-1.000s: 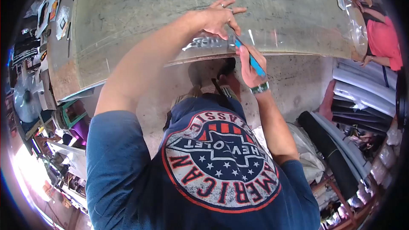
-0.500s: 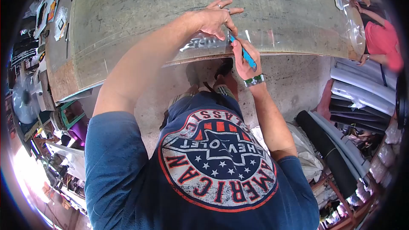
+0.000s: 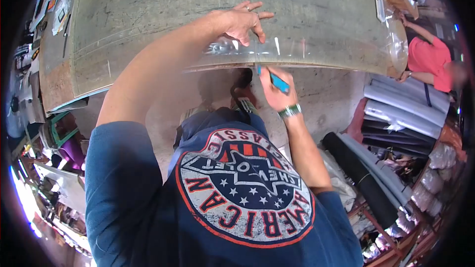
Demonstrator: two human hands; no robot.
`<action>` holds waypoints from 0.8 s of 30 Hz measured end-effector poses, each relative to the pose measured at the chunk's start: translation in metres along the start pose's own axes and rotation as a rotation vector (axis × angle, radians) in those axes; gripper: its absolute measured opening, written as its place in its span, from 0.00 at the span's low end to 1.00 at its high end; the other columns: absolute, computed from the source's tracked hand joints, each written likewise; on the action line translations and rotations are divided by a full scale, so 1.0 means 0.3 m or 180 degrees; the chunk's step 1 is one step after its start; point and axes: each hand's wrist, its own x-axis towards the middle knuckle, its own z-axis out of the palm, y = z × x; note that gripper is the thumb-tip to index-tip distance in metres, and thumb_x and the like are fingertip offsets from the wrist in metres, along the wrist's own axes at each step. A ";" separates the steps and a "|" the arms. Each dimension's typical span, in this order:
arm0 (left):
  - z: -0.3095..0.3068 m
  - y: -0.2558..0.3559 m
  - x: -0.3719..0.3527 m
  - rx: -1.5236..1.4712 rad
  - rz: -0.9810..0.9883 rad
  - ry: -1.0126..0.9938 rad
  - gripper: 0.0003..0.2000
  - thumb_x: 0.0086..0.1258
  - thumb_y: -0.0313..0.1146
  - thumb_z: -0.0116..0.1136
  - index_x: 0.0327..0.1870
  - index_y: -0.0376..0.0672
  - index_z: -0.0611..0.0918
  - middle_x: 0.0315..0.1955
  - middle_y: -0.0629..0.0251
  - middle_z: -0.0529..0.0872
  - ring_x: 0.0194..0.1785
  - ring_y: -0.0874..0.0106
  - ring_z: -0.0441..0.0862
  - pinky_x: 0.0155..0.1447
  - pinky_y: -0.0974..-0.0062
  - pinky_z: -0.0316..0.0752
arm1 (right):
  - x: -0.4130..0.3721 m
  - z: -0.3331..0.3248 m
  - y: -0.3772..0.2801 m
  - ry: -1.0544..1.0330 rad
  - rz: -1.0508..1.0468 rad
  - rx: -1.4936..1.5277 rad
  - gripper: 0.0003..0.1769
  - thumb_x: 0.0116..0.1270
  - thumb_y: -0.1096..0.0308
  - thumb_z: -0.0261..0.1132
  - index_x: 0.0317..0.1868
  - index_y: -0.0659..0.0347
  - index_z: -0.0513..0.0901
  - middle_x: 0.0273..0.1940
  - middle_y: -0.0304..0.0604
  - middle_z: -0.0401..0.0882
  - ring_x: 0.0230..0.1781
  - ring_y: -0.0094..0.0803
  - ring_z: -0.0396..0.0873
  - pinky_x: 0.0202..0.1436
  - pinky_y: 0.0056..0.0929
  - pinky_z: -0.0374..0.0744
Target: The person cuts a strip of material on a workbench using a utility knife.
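Observation:
A clear plastic sheet (image 3: 292, 47) lies along the front edge of the worn grey-green table (image 3: 163, 0), seen by its glints. My left hand (image 3: 242, 23) is over the sheet, fingers spread, palm side down, nothing in it. In my right hand (image 3: 278, 89) is a blue cutter (image 3: 279, 83), gripped just off the table's front edge with its tip end pointing toward that edge. Whether the blade touches the sheet is too small to tell.
A person in a red top (image 3: 429, 59) stands at the table's right end. Grey and clear rolls (image 3: 403, 113) and a black roll (image 3: 358, 180) lie at the right. Plastic packets and tools (image 3: 62, 15) are on the left end. Concrete floor (image 3: 321, 89) shows below the edge.
My right hand and the cutter have moved toward me, from over the sheet to past the table's edge. My left hand stays spread over the sheet. The camera view has shifted slightly.

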 end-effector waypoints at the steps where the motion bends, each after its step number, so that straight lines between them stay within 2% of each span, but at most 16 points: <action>1: 0.001 0.001 -0.006 0.0012 -0.0025 -0.0058 0.31 0.48 0.27 0.79 0.56 0.69 0.91 0.87 0.73 0.51 0.89 0.51 0.38 0.88 0.40 0.38 | -0.031 -0.046 -0.018 -0.0381 0.0529 -0.0038 0.10 0.76 0.67 0.62 0.47 0.66 0.85 0.41 0.63 0.84 0.45 0.63 0.83 0.50 0.49 0.80; 4: -0.011 0.002 -0.019 -0.0090 0.0011 -0.0120 0.32 0.49 0.25 0.78 0.57 0.70 0.91 0.87 0.71 0.51 0.89 0.51 0.38 0.87 0.41 0.39 | 0.011 -0.180 -0.014 0.0684 -0.1158 -0.0597 0.12 0.77 0.66 0.63 0.53 0.66 0.84 0.54 0.59 0.85 0.56 0.58 0.82 0.61 0.49 0.77; 6: -0.014 0.017 -0.023 0.0088 0.0001 -0.0129 0.31 0.50 0.25 0.77 0.57 0.69 0.91 0.86 0.69 0.53 0.88 0.50 0.41 0.87 0.41 0.43 | 0.091 -0.274 0.005 0.1014 -0.1325 -0.1075 0.13 0.76 0.67 0.64 0.55 0.64 0.83 0.62 0.56 0.82 0.65 0.56 0.78 0.68 0.49 0.73; 7: -0.018 0.020 -0.018 0.0199 -0.0031 -0.0131 0.31 0.51 0.24 0.77 0.57 0.68 0.91 0.86 0.68 0.54 0.88 0.50 0.42 0.87 0.42 0.44 | 0.146 -0.297 0.060 0.1130 -0.1715 -0.1361 0.13 0.72 0.61 0.70 0.47 0.62 0.83 0.51 0.53 0.84 0.56 0.52 0.81 0.60 0.46 0.76; 10: 0.010 0.011 -0.020 0.0220 0.0090 0.0144 0.30 0.52 0.23 0.76 0.57 0.67 0.90 0.85 0.65 0.59 0.87 0.49 0.49 0.86 0.43 0.50 | 0.259 -0.305 0.150 0.0153 -0.1021 -0.2120 0.21 0.63 0.52 0.77 0.39 0.60 0.79 0.40 0.48 0.81 0.46 0.49 0.80 0.52 0.45 0.76; 11: 0.026 0.016 -0.040 0.0540 0.0139 0.0345 0.29 0.56 0.25 0.74 0.62 0.62 0.88 0.81 0.62 0.66 0.85 0.49 0.55 0.84 0.45 0.54 | 0.311 -0.290 0.205 0.0105 -0.1545 -0.1865 0.30 0.55 0.43 0.80 0.34 0.59 0.76 0.34 0.45 0.76 0.40 0.47 0.76 0.45 0.44 0.74; 14: 0.093 0.092 -0.140 0.0462 -0.0514 0.1440 0.29 0.62 0.32 0.71 0.68 0.56 0.82 0.79 0.59 0.70 0.84 0.51 0.58 0.84 0.47 0.55 | 0.398 -0.245 0.228 -0.0421 -0.1835 -0.1794 0.32 0.55 0.39 0.78 0.35 0.59 0.76 0.36 0.46 0.77 0.41 0.47 0.77 0.47 0.44 0.74; 15: 0.118 0.141 -0.176 0.0551 -0.0903 0.1863 0.29 0.67 0.42 0.70 0.70 0.49 0.79 0.76 0.57 0.72 0.82 0.52 0.61 0.84 0.48 0.55 | 0.415 -0.228 0.253 -0.0412 -0.2058 -0.1667 0.33 0.56 0.37 0.77 0.35 0.59 0.76 0.38 0.46 0.78 0.43 0.47 0.76 0.47 0.45 0.74; 18: 0.257 0.216 -0.243 0.0642 -0.1753 0.2474 0.30 0.67 0.48 0.71 0.68 0.48 0.80 0.75 0.57 0.72 0.82 0.52 0.62 0.83 0.49 0.56 | 0.432 -0.175 0.318 -0.0586 -0.2032 -0.1713 0.32 0.56 0.38 0.77 0.37 0.59 0.77 0.41 0.46 0.78 0.46 0.47 0.76 0.50 0.45 0.74; 19: 0.274 0.216 -0.255 0.0636 -0.1684 0.2702 0.28 0.65 0.49 0.73 0.64 0.47 0.82 0.73 0.57 0.74 0.80 0.52 0.64 0.81 0.50 0.60 | 0.434 -0.170 0.314 -0.0735 -0.1893 -0.1759 0.30 0.59 0.41 0.77 0.41 0.59 0.79 0.44 0.45 0.78 0.48 0.47 0.75 0.54 0.44 0.73; 22: 0.286 0.215 -0.268 0.0366 -0.1868 0.2776 0.26 0.66 0.48 0.73 0.61 0.46 0.84 0.70 0.59 0.76 0.77 0.54 0.67 0.78 0.50 0.64 | 0.445 -0.146 0.364 -0.0323 -0.2418 -0.1407 0.29 0.60 0.44 0.77 0.46 0.59 0.81 0.46 0.45 0.78 0.49 0.46 0.75 0.56 0.44 0.72; 23: 0.283 0.213 -0.265 0.0302 -0.1824 0.2973 0.21 0.65 0.45 0.74 0.54 0.45 0.85 0.66 0.59 0.78 0.74 0.55 0.70 0.74 0.51 0.67 | 0.445 -0.145 0.376 -0.0321 -0.2398 -0.1370 0.28 0.61 0.48 0.77 0.51 0.59 0.81 0.50 0.45 0.80 0.53 0.47 0.76 0.59 0.46 0.72; 24: 0.282 0.206 -0.264 0.0235 -0.1860 0.2957 0.20 0.65 0.44 0.74 0.53 0.45 0.85 0.65 0.60 0.79 0.73 0.55 0.70 0.73 0.51 0.67 | 0.450 -0.144 0.375 -0.0214 -0.2486 -0.1305 0.27 0.62 0.49 0.77 0.52 0.59 0.81 0.51 0.46 0.80 0.55 0.47 0.76 0.60 0.47 0.72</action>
